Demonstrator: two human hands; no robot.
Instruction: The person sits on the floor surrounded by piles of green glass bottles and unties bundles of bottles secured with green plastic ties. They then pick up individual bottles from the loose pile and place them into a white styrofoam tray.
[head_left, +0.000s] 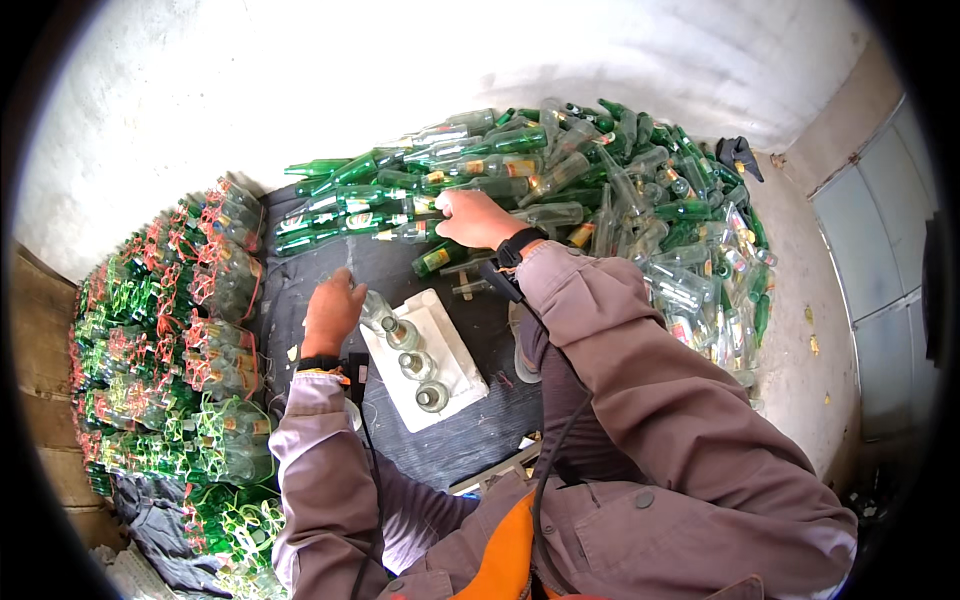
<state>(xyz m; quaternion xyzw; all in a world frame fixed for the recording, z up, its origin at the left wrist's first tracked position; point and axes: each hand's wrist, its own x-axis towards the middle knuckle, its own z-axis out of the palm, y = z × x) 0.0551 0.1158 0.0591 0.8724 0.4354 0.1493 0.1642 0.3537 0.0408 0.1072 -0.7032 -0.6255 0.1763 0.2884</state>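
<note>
My left hand (334, 309) is at the neck of a clear glass bottle (373, 306), which tilts at the far left corner of a white foam board (459, 360). Several clear bottles (431, 396) stand upright on the board in a row, their mouths upward. My right hand (474, 217) reaches over the near side of the bottle pile, its fingers bent above lying bottles (499, 186); whether it grips one cannot be told. Just below it a green bottle with a yellow label (439, 259) lies on the dark mat.
A large heap of loose green and clear bottles (679, 210) lies along the white wall (315, 82). At left stand bottle bundles tied with red and green string (225, 360). A dark cloth (739, 156) lies behind the heap. Dark matting (435, 454) covers the floor; metal doors (866, 217) are at right.
</note>
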